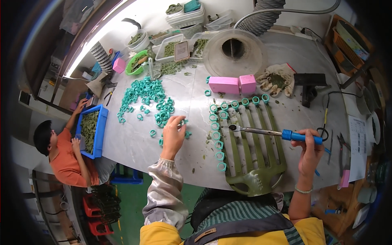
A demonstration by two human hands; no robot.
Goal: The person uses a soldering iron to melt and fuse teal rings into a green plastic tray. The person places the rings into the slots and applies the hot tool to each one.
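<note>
My right hand is closed round the blue handle of a soldering iron. Its metal shaft points left, and the dark rounded tip hangs over a flat olive-green piece with long prongs. Teal rings line the left side and far ends of this piece. My left hand is beside a loose heap of teal rings. Its thumb and fingers pinch together, with a teal ring at the fingertips. A few more rings lie close under this hand.
Pink blocks, a stained glove and a clear cone-shaped hood stand beyond the green piece. Tubs of green bits line the back. Pliers lie at right. At left, a person in orange works over a blue crate.
</note>
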